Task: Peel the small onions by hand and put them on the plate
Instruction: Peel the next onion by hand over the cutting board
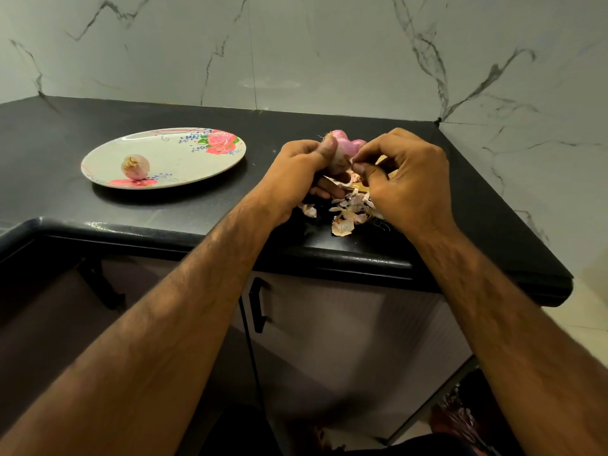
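The left hand point(296, 172) grips a pink small onion point(342, 141) above the black countertop point(82, 120), its thumb pressed against the bulb's near side and its fingers curled beneath. The bulb pokes out above and between both hands, its rooty end towards the left. The right hand point(408, 179) is closed in a pinch, thumb and forefinger nipping a bit of papery skin at the onion's right side. Directly below the hands, near the counter's front edge, lies a heap of onion peels point(343, 222). Well apart to the left sits a floral plate point(184, 162), with one peeled onion point(135, 166) resting near its left rim.
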